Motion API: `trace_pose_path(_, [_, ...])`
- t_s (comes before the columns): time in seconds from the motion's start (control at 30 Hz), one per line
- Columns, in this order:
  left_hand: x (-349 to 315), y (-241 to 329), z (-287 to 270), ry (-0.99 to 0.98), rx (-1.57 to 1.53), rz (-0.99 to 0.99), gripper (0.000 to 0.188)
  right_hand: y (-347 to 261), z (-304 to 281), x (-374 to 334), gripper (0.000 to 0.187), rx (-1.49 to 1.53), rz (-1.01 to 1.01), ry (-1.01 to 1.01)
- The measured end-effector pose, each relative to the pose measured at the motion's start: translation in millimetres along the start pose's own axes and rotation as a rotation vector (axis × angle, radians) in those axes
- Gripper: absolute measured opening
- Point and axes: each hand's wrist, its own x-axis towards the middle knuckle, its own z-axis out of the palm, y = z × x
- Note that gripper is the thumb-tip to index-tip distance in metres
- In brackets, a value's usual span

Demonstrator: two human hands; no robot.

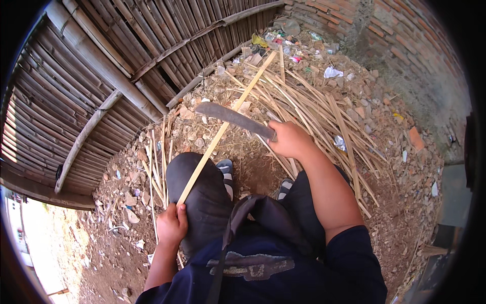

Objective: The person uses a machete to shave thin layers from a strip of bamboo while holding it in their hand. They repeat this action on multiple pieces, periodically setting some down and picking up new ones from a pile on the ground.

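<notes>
So the spot is a dirt-and-rubble yard, slatted bamboo wall (98,96) at 10 o'clock, brick wall (405,38) at 1 to 2. No table, just the ground (119,253). The pale strip (243,96) runs slantwise from just past 12 down to between 7 and 8, where the left hand (172,223) has its grip clamped on the near end. The right hand (291,139), between 2 and 3, has its grip wrapped round a big curved knife (230,119), blade lying across the strip at about 11. Pile of loose strips (329,119) at 1 to 3.

For working that strip, I'd go with light, even strokes, edge pointing away from you, left fingers well back. I'd also swing the left knee (195,175) out of the line, since the strip passes right over it.

Can't tell if the blade actually touches the strip, or which way the edge faces. Most of the handle is buried in the right hand, the shoes (225,173) are partly behind the legs, and the rim goes black.
</notes>
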Motion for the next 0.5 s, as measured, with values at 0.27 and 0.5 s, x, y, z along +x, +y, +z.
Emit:
trace_pose_path(0.27, [2.1,1.9,-4.0,-0.032,0.003,-0.004,0.040,-26.7,28.0,-17.4,0.037,-0.015,-0.303,-0.100])
trace_pose_path(0.5, [5.4,4.3,-12.9,-0.078,-0.013,-0.024,0.040,-23.0,-3.1,-23.6,0.029,-0.249,-0.241,0.065])
